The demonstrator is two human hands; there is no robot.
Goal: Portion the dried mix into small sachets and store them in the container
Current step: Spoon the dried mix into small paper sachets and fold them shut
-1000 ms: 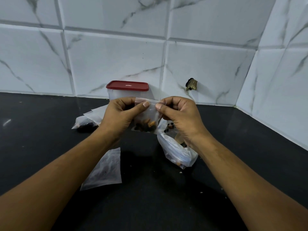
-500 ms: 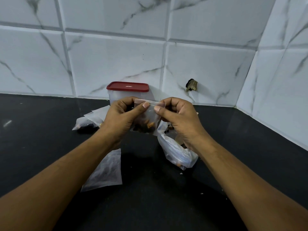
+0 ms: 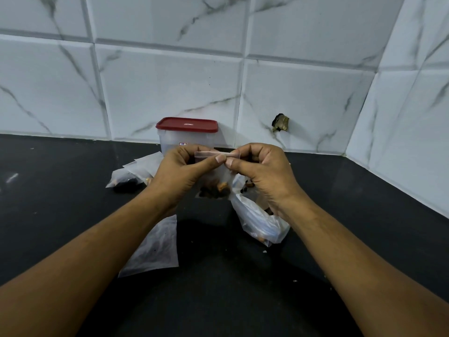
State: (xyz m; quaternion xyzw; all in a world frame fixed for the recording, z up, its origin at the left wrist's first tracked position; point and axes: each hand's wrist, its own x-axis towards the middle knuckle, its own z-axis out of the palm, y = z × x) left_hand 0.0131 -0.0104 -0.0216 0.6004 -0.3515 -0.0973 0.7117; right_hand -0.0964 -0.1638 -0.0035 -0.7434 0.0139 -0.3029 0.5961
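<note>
Above the black counter (image 3: 73, 195) I hold a small clear sachet (image 3: 216, 181) with brown and orange dried mix at its bottom. My left hand (image 3: 179, 173) and my right hand (image 3: 262, 171) both pinch its top strip, thumbs nearly touching at the middle. Under my right hand lies the larger clear bag of dried mix (image 3: 260, 222). A clear container with a red lid (image 3: 186, 132) stands shut against the tiled wall behind my hands.
Several sachets (image 3: 136, 173) lie in a heap to the left of my left hand. Another flat sachet (image 3: 155, 249) lies on the counter under my left forearm. A tiled wall corner closes the right side. Crumbs dot the counter.
My right thumb has slid left along the sachet's top strip until it nearly meets the left thumb. Both hands keep their pinch; the sachet hangs in the same place.
</note>
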